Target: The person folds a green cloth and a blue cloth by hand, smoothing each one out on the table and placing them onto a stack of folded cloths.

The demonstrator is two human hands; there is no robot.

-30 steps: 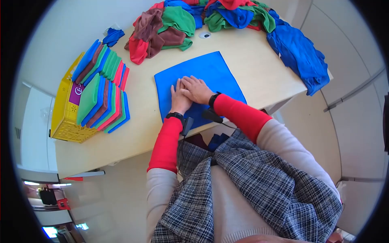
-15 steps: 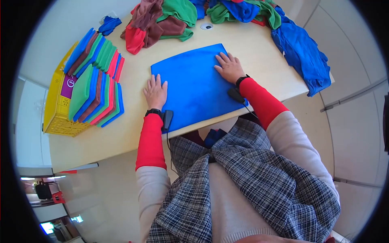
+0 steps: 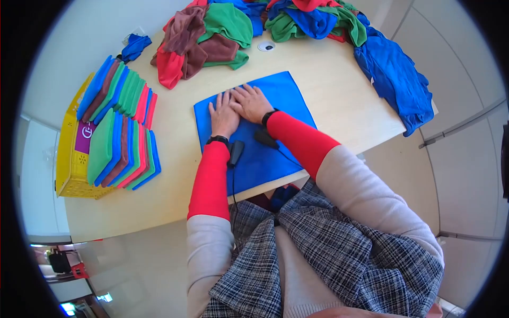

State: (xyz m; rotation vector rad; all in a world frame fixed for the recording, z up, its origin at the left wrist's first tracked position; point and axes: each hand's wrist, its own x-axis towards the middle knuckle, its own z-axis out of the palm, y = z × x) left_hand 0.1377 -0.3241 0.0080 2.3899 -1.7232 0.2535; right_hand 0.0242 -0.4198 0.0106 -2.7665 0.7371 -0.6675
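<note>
A blue cloth (image 3: 265, 164) lies spread flat on the table in front of me, its near edge at the table's front edge. My left hand (image 3: 225, 117) rests palm down on its upper left part, fingers stretched out. Right beside it, my right hand (image 3: 253, 104) lies flat on the same cloth, fingers extended toward the upper left and touching or slightly overlapping the left fingers. Both hands are open and hold nothing. A black device on a cable hangs by each wrist, over the cloth.
At the left, a yellow basket (image 3: 72, 177) holds two rows of folded cloths (image 3: 124, 151) in green, blue, brown and red. Crumpled cloths (image 3: 228, 26) are heaped along the far side of the table (image 3: 169, 196). A blue cloth pile (image 3: 395, 79) lies at the right edge.
My right hand has slid left across the cloth to meet my left hand, which has shifted slightly right. The view has tilted a little, so the table appears lower.
</note>
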